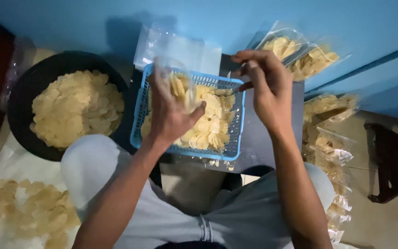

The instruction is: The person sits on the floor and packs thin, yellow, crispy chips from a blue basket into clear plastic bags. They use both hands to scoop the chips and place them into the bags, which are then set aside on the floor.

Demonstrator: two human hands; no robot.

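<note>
Black bowl heaped with chips sits left, filled bags stacked right, dark stool beyond them.

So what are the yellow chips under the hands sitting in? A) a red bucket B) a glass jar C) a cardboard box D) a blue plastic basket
D: the pale yellow chips lie in a blue plastic basket with mesh sides, right below the left hand and the right hand; a second heap of chips fills a black bowl off to the side.
</note>
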